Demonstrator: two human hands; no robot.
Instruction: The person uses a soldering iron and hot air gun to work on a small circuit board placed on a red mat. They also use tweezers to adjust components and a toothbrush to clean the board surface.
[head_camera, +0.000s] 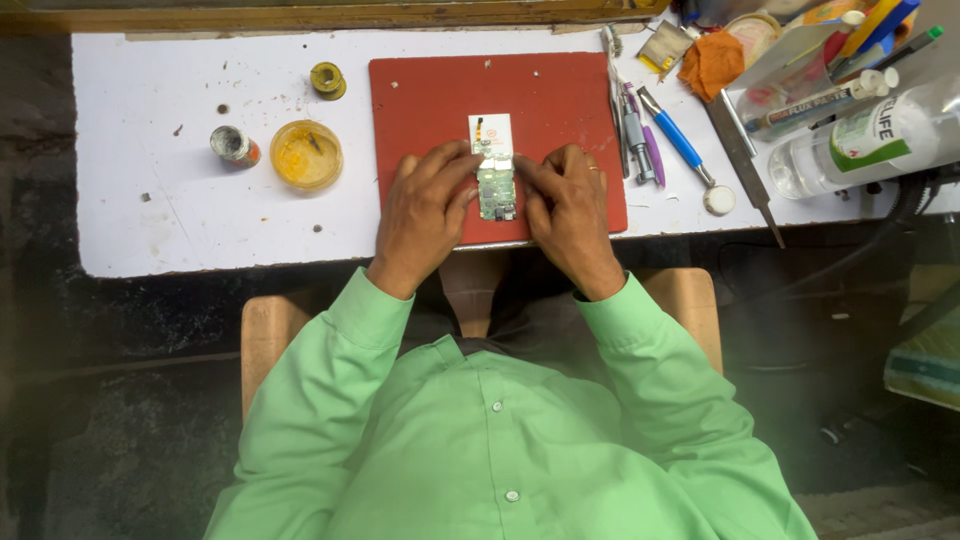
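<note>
A small green circuit board (495, 192) lies on a red mat (430, 95) at the middle of a white bench. Above it, touching its top end, sits a small white panel (491, 131) with an orange mark. My left hand (425, 212) grips the board's left edge with its fingertips. From the other side my right hand (567, 208) pinches the right edge. Both hands rest on the mat, and their fingers hide part of the board's sides. Green sleeves cover both forearms.
Left of the mat stand a round yellow dish (306, 154), a small tin (234, 146) and a wire spool (327, 80). To the right lie tweezers and pens (638, 130), a blue-handled tool (676, 142), a metal ruler (744, 160), an orange cloth (712, 63) and a clear bottle (865, 140).
</note>
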